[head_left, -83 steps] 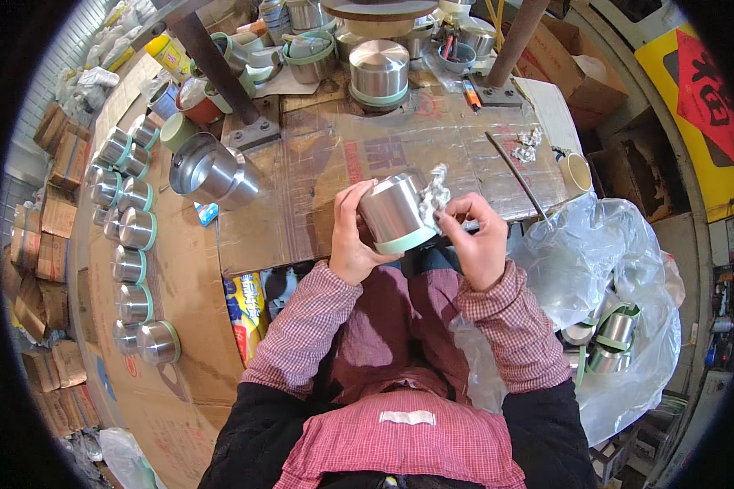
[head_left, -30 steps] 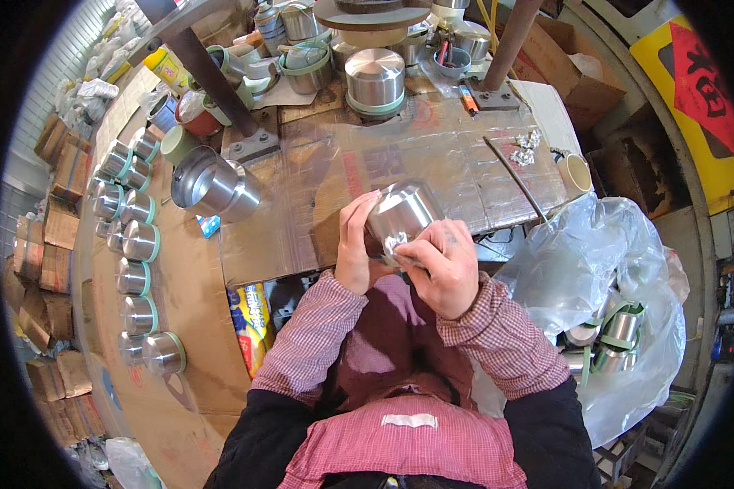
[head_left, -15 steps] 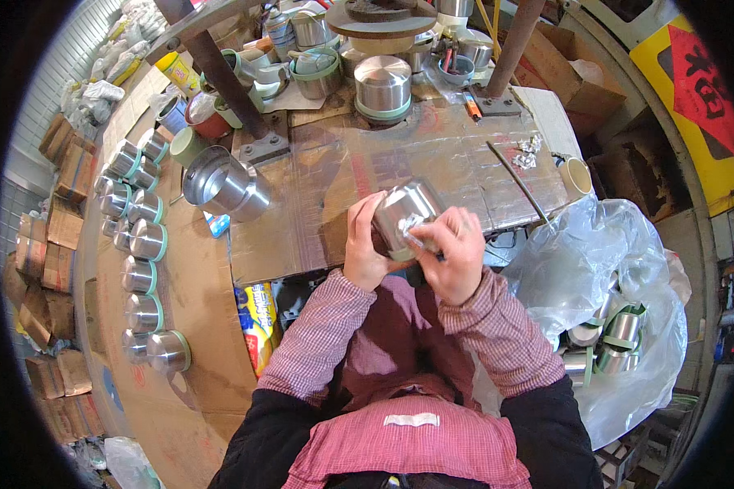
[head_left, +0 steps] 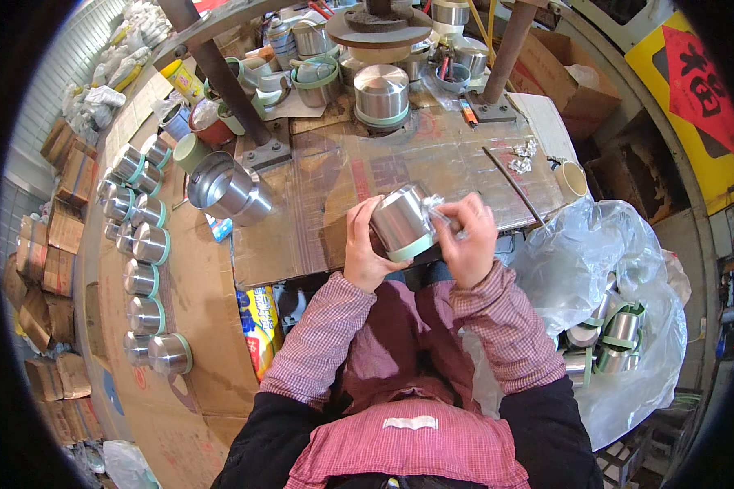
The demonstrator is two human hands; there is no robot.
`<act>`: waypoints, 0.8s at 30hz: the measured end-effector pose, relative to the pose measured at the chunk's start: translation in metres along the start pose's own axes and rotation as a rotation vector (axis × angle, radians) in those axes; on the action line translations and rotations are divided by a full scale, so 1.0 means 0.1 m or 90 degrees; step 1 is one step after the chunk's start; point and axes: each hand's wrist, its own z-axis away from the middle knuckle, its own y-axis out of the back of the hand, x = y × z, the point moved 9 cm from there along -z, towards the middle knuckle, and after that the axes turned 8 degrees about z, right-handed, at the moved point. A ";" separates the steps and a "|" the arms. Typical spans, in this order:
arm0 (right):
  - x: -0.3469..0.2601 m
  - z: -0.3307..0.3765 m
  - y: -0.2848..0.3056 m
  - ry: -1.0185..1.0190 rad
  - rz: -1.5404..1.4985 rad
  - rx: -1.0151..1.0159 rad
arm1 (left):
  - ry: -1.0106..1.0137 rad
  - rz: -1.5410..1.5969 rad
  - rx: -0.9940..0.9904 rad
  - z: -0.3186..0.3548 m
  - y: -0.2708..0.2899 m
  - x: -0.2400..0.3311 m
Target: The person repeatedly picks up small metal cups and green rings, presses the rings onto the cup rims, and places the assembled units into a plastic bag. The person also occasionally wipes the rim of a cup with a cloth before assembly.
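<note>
Both hands close around one steel cup with a pale green rim band [head_left: 401, 224]: the left hand [head_left: 360, 248] wraps its side from the left with fingers curled tight, and the right hand [head_left: 467, 236] presses against its right side, the fingertips pinching what looks like a crinkled bit of clear film at the cup's base end. The cup lies tilted in the grip, held just above the near edge of the table [head_left: 318, 212], which is covered with cardboard and clear sheet.

Left of the grip a larger open steel pot [head_left: 224, 189] lies on its side, and farther left a row of finished steel cups [head_left: 139, 236] stands along a cardboard board. Beyond the grip sits a press platform with a steel cup on it [head_left: 381, 94]. To the right a clear plastic bag [head_left: 620, 310] holds more cups.

The smooth metal could slip if either hand loosens while the film is pulled, and the cup would likely drop into the lap or off the table edge.
</note>
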 end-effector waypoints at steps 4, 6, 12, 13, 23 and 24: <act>0.01 -0.01 0.00 -0.016 -0.061 -0.032 | 0.000 0.062 0.002 -0.02 -0.01 0.02; -0.37 0.13 -0.01 0.181 -0.010 -0.039 | -0.013 0.043 0.009 -0.03 -0.01 0.04; 0.43 -0.24 0.19 0.013 0.020 0.097 | 0.029 0.024 -0.018 -0.01 0.01 0.00; 0.59 -0.38 0.23 0.047 0.082 0.139 | 0.032 0.010 -0.022 0.00 0.01 0.00; 0.40 -0.14 0.05 0.060 -0.108 -0.240 | 0.039 -0.012 -0.012 -0.03 0.03 0.04; 0.39 -0.12 0.03 0.021 -0.120 -0.256 | 0.024 -0.004 -0.012 -0.04 0.02 0.06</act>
